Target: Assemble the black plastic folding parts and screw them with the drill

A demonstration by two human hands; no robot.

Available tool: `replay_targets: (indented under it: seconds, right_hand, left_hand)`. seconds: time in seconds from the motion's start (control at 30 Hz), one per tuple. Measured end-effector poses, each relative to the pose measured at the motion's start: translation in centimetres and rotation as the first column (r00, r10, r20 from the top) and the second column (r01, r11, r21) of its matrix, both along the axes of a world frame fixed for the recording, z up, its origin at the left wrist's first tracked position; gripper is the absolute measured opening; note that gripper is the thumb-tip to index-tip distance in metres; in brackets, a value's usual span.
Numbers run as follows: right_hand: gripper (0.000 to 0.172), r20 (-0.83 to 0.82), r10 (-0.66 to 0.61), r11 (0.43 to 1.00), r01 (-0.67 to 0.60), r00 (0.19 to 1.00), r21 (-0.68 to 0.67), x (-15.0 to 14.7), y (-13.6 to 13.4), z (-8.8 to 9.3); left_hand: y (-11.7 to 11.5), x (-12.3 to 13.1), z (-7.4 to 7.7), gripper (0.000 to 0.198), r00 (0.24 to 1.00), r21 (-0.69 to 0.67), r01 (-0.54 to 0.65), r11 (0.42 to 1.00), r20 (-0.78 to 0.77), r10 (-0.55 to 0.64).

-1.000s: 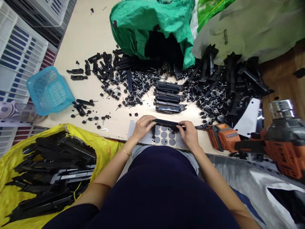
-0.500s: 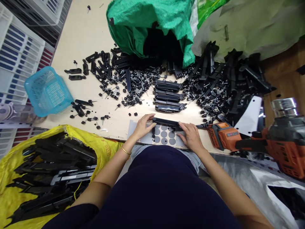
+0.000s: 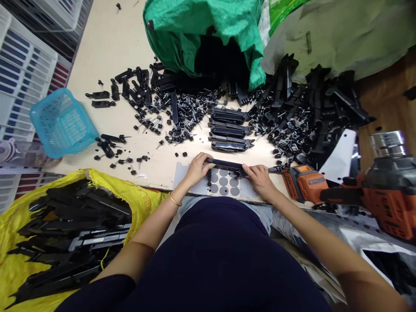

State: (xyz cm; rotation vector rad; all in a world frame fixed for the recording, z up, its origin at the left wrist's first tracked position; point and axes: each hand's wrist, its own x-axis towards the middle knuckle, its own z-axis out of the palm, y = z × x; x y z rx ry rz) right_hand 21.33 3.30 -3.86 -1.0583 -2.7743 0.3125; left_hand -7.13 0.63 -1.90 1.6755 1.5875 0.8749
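Note:
A long black bar (image 3: pixel 226 164) lies crosswise between my two hands, near the table's front edge. My left hand (image 3: pixel 196 170) grips its left end between thumb and fingers. At the right end, my right hand (image 3: pixel 259 178) has its fingers closed on the bar. Beneath the bar is a sheet with grey round stickers (image 3: pixel 224 190). A small black part (image 3: pixel 209 178) hangs or lies just under the bar's left end. Several similar black assemblies (image 3: pixel 229 146) are stacked in a column beyond my hands.
Loose black knobs with metal pins (image 3: pixel 185 119) cover the mid-table below a green sack (image 3: pixel 201 21). A blue basket (image 3: pixel 65 123) stands left, above a yellow sack (image 3: pixel 143 190) of black parts. An orange power drill (image 3: pixel 386 203) lies on the right, its battery near my right hand.
My left hand's fingers have closed further around the bar's left end. My right hand stays at the right end, its fingers drawn closer together. The view has shifted slightly.

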Motion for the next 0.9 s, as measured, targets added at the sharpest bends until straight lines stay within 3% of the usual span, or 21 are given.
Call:
replay_targets:
  seconds: [0.2,0.37,0.47,0.57,0.63,0.73,0.8,0.9]
  right_hand:
    - [0.052,-0.004,-0.211,0.975,0.211,0.978,0.077,-2.2,-1.2,0.1]
    - [0.050,-0.026,-0.102,0.992,0.100,0.994,-0.077,-1.9,1.0,1.1]
    - [0.051,-0.070,-0.092,0.983,0.080,0.993,-0.163,-1.4,2.6,2.4]
    - [0.050,-0.093,-0.099,0.978,0.080,0.991,-0.193,-1.3,3.2,4.1]
    - [0.050,-0.093,-0.100,0.979,0.081,0.991,-0.187,-1.3,3.1,5.3]
    - [0.049,-0.107,-0.103,0.981,0.083,0.989,-0.175,-1.1,2.8,7.0]
    - [0.049,-0.120,-0.110,0.981,0.088,0.987,-0.172,-1.1,2.5,7.9]
    - [0.049,-0.123,-0.113,0.985,0.095,0.986,-0.141,-1.6,1.4,9.3]
  left_hand:
    - [0.1,0.2,0.0,0.015,0.996,0.016,-0.085,0.996,0.000,0.085]
    - [1.2,-0.2,-0.2,0.011,0.997,-0.015,-0.067,0.998,0.040,0.067]
    - [2.0,-0.9,0.1,0.018,0.992,-0.096,-0.086,0.992,0.084,0.094]
    - [2.3,-2.1,2.1,0.039,0.990,-0.050,-0.002,0.999,0.139,0.009]
    - [2.0,-2.8,4.4,0.053,0.978,0.044,0.177,0.983,0.101,-0.180]
    - [1.5,-2.7,8.0,0.074,0.894,0.059,0.444,0.894,-0.086,-0.439]
    - [1.3,-1.8,9.6,0.083,0.838,0.034,0.521,0.853,-0.210,-0.504]
    - [1.3,0.4,10.3,0.084,0.786,0.045,0.568,0.822,-0.328,-0.525]
